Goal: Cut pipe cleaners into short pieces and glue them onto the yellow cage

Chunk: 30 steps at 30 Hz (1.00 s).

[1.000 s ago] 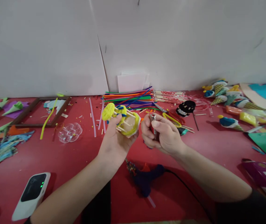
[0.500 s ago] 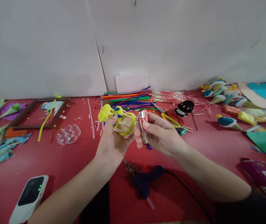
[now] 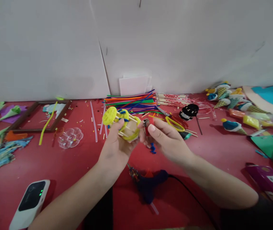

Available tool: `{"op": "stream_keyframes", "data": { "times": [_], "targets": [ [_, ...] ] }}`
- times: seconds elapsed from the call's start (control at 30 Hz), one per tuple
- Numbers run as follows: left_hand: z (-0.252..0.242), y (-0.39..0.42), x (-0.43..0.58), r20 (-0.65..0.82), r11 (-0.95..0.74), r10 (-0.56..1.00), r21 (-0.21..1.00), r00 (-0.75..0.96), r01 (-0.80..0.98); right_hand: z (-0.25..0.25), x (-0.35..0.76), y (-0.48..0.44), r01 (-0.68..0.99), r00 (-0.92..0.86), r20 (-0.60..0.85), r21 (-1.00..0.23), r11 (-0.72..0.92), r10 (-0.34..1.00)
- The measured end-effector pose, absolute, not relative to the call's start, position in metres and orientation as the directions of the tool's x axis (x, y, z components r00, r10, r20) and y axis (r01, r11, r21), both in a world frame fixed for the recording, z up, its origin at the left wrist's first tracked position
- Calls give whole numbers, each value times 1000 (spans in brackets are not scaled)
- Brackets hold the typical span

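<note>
Near the middle of the view, my left hand is closed around a small craft model of pale sticks wrapped in yellow and blue fuzzy wire, with a round yellow disc at its left end. My right hand grips a red lighter with a metal top, close beside the model's right end. My left fingertips are near the lighter; whether they touch it I cannot tell. Below both hands lies a dark blue glue gun with a clear glue stick poking out of it.
Behind my hands lie colourful pipe cleaners, yellow-handled scissors and a black-and-white fuzzy piece. A clear flower-shaped tray and a brown frame are left. A white device sits front left, a purple power strip right.
My right hand has turned the lighter, so its metal top now tips toward me. The model has shifted slightly right in my left hand.
</note>
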<state>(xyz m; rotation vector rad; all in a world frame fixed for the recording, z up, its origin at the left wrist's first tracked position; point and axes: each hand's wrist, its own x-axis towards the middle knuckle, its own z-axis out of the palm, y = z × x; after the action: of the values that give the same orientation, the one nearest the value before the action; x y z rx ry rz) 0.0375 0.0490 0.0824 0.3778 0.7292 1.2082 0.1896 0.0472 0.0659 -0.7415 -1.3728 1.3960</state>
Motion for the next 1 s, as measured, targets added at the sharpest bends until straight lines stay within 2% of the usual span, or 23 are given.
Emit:
{"op": "stream_keyframes", "data": {
  "times": [0.03,0.1,0.17,0.23,0.37,0.5,0.8,1.0],
  "targets": [
    [82,49,38,-310,332,936,616,169,-714,63,189,47,-116,-268,306,-951,285,914],
    [82,49,38,-335,330,930,591,148,-736,58,189,46,119,-243,470,-854,507,849],
    [82,49,39,-363,336,922,574,136,-747,54,189,46,276,-281,576,-718,639,768],
    [82,49,40,-363,338,921,571,139,-748,52,189,47,357,-301,636,-616,702,711],
    [81,47,41,-338,325,931,586,141,-742,50,190,50,443,-256,689,-540,716,678],
    [80,43,41,-340,343,927,591,161,-730,47,190,52,478,-223,697,-531,700,681],
    [76,43,44,-344,355,922,562,180,-747,52,189,55,519,-79,564,-681,517,822],
    [77,43,45,-345,362,920,574,184,-735,54,188,52,581,-67,661,-583,568,747]
  ]
}}
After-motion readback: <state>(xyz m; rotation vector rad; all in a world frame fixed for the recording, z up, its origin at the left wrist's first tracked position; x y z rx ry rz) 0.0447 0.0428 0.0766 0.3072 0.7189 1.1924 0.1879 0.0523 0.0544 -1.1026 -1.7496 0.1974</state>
